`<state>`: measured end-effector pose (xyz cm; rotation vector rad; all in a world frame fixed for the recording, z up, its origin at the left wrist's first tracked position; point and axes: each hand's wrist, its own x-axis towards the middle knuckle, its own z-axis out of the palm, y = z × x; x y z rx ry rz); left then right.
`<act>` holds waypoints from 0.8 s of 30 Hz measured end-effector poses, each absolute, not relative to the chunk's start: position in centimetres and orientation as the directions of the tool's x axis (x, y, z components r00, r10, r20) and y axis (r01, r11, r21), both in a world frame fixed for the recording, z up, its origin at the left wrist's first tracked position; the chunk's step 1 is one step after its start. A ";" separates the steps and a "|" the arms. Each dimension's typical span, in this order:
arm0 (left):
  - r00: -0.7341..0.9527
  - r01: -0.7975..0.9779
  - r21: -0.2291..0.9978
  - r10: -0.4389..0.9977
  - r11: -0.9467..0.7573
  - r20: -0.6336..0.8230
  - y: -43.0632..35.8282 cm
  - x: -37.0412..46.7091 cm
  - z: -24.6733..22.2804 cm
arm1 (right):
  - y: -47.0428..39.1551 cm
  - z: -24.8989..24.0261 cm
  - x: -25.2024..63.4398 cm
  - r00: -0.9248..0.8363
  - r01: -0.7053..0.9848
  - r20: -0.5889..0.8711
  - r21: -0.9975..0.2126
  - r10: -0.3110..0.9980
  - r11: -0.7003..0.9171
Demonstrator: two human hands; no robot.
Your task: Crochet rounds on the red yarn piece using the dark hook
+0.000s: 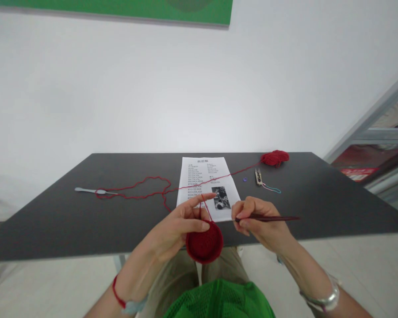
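Note:
My left hand pinches the upper rim of a round, cupped piece of red crochet with its thumb. Its index finger is stretched out to the right, and red yarn runs over that finger down to the piece. In my right hand is a crochet hook with a dark reddish handle, gripped like a pen and lying nearly level. The hook's thin tip points left toward the crochet; whether it touches the stitches I cannot make out.
A printed sheet with a photo lies beyond my hands. From a red yarn ball at the back right, a strand crosses the sheet and loops leftward. Thread snips and a small purple marker lie right; a grey-handled tool lies left.

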<state>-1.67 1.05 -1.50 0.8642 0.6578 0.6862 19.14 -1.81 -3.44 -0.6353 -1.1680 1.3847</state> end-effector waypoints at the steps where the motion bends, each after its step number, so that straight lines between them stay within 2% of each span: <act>1: 0.591 -0.266 0.850 0.773 0.455 -0.229 0.9 -1.5 -1.4 | -1.7 -3.3 18.9 -0.217 -0.462 0.209 -0.882 0.953 0.088; 4: 0.464 -0.288 0.896 0.868 0.337 -0.177 0.3 -0.6 -1.2 | -1.8 -3.6 17.7 -0.223 -0.567 0.103 -0.823 0.969 -0.043; 7: 0.372 -0.292 0.921 0.918 0.257 -0.138 -0.4 0.2 -1.3 | -2.1 -4.7 16.5 -0.124 -0.530 0.121 -0.847 0.985 0.038; 10: 0.383 -0.314 0.901 0.908 0.298 -0.167 -0.6 0.4 -1.6 | -1.9 -5.9 15.8 0.008 -0.393 0.240 -0.892 0.971 0.224; 12: 0.411 -0.316 0.891 0.893 0.327 -0.182 -0.5 0.2 -1.8 | -1.7 -6.5 15.8 0.034 -0.337 0.298 -0.895 0.954 0.292; 19: 0.425 -0.257 0.925 0.892 0.281 -0.152 0.2 -0.1 -1.8 | -1.4 -6.8 15.8 -0.082 -0.367 0.265 -0.904 0.961 0.218; 24: 0.440 -0.314 0.899 0.886 0.305 -0.147 0.2 -0.4 -2.4 | -1.7 -6.8 15.4 0.056 -0.437 0.281 -0.856 0.958 0.276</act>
